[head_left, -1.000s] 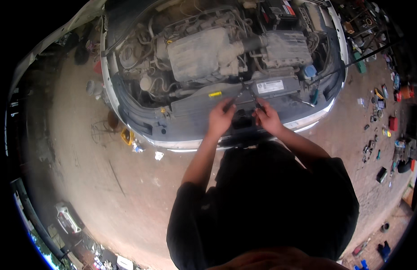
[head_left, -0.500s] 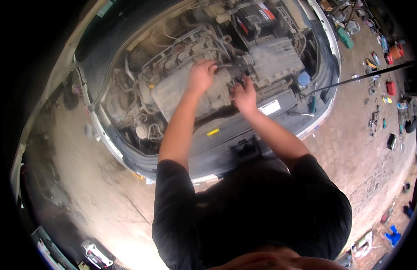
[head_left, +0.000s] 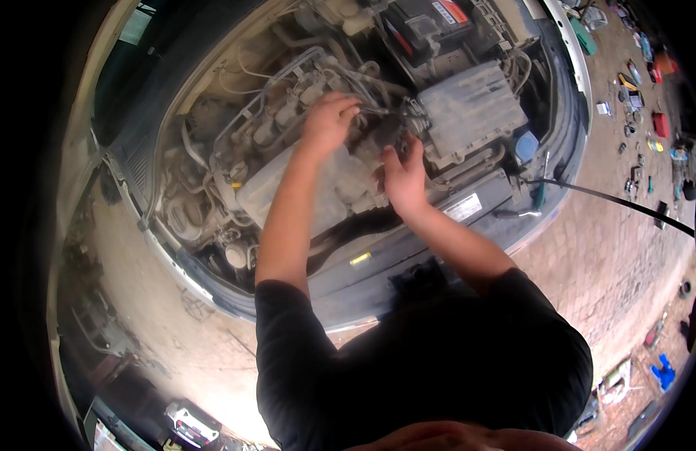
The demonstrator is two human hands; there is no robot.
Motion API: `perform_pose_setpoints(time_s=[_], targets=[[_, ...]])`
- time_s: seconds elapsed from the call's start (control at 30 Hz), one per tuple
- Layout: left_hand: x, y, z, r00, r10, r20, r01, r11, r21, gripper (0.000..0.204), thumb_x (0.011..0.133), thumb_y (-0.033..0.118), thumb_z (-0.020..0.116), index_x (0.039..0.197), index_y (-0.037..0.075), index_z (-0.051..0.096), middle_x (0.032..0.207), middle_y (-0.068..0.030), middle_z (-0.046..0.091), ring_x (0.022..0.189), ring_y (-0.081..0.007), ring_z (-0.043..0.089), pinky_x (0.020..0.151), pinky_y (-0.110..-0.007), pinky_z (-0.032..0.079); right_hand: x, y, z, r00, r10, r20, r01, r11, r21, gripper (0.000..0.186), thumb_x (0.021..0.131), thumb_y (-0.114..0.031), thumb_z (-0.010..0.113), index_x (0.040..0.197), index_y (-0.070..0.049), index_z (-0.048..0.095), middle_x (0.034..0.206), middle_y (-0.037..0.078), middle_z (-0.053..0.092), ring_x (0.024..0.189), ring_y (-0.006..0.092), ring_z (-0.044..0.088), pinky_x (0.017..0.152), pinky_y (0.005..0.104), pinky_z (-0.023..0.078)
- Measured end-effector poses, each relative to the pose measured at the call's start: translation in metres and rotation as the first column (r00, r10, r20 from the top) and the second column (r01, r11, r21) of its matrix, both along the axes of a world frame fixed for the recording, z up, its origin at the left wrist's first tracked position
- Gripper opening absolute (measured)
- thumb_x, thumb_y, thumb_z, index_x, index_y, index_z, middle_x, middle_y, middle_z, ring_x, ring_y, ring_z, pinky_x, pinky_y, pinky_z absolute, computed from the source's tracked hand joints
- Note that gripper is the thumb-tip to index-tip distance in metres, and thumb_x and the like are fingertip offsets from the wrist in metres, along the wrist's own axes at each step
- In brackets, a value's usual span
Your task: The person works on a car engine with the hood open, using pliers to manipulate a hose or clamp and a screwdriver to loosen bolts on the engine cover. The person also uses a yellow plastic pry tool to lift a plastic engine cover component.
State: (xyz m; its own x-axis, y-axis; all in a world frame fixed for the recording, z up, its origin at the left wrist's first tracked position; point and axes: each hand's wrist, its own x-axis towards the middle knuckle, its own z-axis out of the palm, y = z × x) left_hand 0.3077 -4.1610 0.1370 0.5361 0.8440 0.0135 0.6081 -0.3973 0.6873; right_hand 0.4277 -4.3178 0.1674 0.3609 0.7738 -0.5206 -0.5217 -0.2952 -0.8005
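Note:
Both of my hands reach into the open engine bay. Over the engine cover (head_left: 276, 186), a dusty grey plate, my left hand (head_left: 329, 124) is closed, its fingertips at a thin dark piece whose kind I cannot make out. Lower and to the right, my right hand (head_left: 405, 177) has its thumb and fingers bent round something by a dark duct-like part (head_left: 385, 132). What it holds is hidden by the fingers. Right of the hands sits a ribbed grey air filter box (head_left: 472, 113), with a corrugated hose end (head_left: 415, 113) beside my fingers.
A black battery (head_left: 423, 30) stands behind the filter box. On the front right edge lie a green-handled tool (head_left: 542, 192) and a metal wrench-like tool (head_left: 517, 214). A black rod (head_left: 618, 199) crosses at right. Several tools and a red box (head_left: 659, 125) lie on the floor.
The view has shifted, so the engine bay appears larger and turned slightly. My left hand has moved slightly left relative to the picture; both hands stay at the same spot on the engine.

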Motion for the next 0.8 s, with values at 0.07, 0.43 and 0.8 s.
perform_pose_setpoints(time_s=[0.07,0.43,0.8], targets=[[-0.001,0.003,-0.002,0.999,-0.009,0.031,0.009,1.0,-0.003,0.019,0.091,0.01,0.067,0.108,0.005,0.073,0.099,-0.0097,0.066,0.096,-0.0278,0.063,0.087,-0.034,0.049,-0.005,-0.001,0.0,1.0,-0.02,0.01,0.019,0.998,0.052,0.058,0.102,-0.013,0.051,0.149,-0.002,0.018,0.102,0.014,0.06,0.055,0.0164,0.06,0.04,0.0259,0.041],[-0.002,-0.005,0.02,1.0,-0.007,0.009,0.005,0.99,0.144,0.019,0.09,0.014,0.067,0.106,0.005,0.073,0.103,-0.0121,0.067,0.099,-0.0325,0.063,0.087,-0.038,0.05,-0.016,0.002,-0.004,0.998,-0.056,0.021,0.054,0.995,0.08,0.055,0.101,-0.009,0.054,0.145,-0.002,0.022,0.093,0.008,0.06,0.059,0.0102,0.055,0.048,0.0259,0.047],[0.003,-0.117,0.033,0.952,0.288,0.105,-0.287,0.958,-0.025,0.018,0.094,0.011,0.066,0.108,0.0,0.07,0.095,-0.0145,0.068,0.086,-0.0283,0.067,0.079,-0.034,0.052,0.015,-0.037,-0.007,0.934,0.014,0.358,-0.138,0.936,0.323,0.062,0.097,-0.005,0.062,0.146,0.002,0.025,0.1,0.008,0.056,0.078,0.0095,0.054,0.067,0.0239,0.048]])
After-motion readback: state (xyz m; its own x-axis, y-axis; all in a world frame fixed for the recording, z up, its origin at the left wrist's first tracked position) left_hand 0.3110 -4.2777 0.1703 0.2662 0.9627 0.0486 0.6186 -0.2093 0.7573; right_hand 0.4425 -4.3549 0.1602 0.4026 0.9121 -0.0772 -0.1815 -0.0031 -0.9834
